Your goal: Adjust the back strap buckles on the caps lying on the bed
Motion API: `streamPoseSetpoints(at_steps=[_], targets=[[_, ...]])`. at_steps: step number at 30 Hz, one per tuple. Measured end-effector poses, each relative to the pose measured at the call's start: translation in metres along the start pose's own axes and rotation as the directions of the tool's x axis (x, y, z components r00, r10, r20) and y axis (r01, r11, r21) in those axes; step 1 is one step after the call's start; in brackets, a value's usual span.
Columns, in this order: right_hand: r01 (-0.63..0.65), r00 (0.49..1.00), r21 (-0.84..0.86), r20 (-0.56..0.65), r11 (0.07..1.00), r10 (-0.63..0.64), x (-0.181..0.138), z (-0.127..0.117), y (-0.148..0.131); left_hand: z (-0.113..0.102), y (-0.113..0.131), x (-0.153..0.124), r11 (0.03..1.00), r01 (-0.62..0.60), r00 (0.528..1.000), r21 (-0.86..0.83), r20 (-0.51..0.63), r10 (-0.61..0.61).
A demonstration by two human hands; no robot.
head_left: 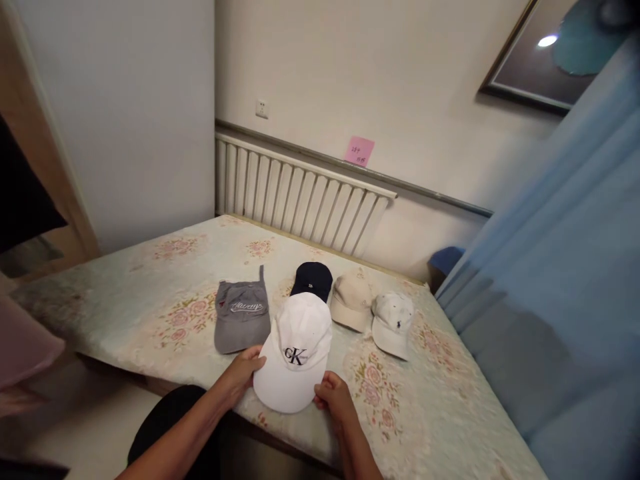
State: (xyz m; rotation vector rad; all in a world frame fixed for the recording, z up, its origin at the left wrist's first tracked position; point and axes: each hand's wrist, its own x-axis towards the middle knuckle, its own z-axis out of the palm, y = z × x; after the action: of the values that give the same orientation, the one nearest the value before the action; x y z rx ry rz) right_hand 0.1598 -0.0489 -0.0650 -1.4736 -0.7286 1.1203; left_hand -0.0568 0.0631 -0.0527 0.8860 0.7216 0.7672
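white ck cap (pixel 295 353), at the near edge of the floral mattress (pixel 150 280) with a grey cap (pixel 241 320) at its 10 o'clock, looks light, soft-crowned and stiff-brimmed, its brim pinched by the left hand (pixel 245 373) at 8 o'clock and the right hand (pixel 334 397) at 5 o'clock.

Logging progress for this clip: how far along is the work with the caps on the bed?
Looks done: the grey cap lies pressed flat on the mattress. In hand: the left hand and right hand grip the brim of the white CK cap at the near edge. Probably left: the navy cap, beige cap and small white cap sit behind it, crowns rounded, untouched.
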Motion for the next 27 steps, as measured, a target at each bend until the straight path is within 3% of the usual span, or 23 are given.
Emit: streamPoseSetpoints(at_steps=[7,16,21,27], targets=[[0.039,0.997,0.016,-0.064,0.999,-0.038,-0.011,-0.07,-0.014,0.066,-0.008,0.015,0.995,0.035,0.997,0.092,0.06,-0.04],[-0.012,0.983,-0.003,-0.182,1.0,0.011,-0.032,-0.17,-0.009,0.156,-0.05,0.032,0.969,0.124,0.98,0.212,0.124,-0.152],[-0.035,0.971,0.008,-0.237,0.999,0.036,-0.038,-0.202,0.001,0.181,-0.069,0.04,0.955,0.139,0.974,0.261,0.138,-0.179],[-0.025,0.969,0.013,-0.247,1.0,0.027,-0.034,-0.215,0.004,0.194,-0.078,0.05,0.951,0.136,0.973,0.278,0.142,-0.181]])
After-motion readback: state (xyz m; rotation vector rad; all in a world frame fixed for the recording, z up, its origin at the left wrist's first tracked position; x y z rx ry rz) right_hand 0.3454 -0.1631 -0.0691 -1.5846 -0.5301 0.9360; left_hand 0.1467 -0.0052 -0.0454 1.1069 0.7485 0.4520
